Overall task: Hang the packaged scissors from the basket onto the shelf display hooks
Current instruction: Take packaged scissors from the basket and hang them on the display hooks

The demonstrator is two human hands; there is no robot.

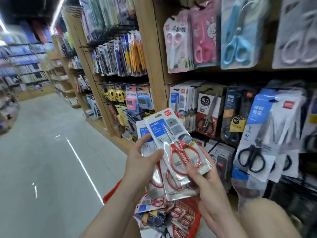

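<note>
Several red-handled scissors packs [178, 140] are fanned above the basket [109, 194] | your left hand [142, 162] grips the stack, your right hand [205, 191] pinches the top pack | many packs lie in the basket; held ones not yet hung on the matching shelf row [182, 103] | looks mostly undone
</note>
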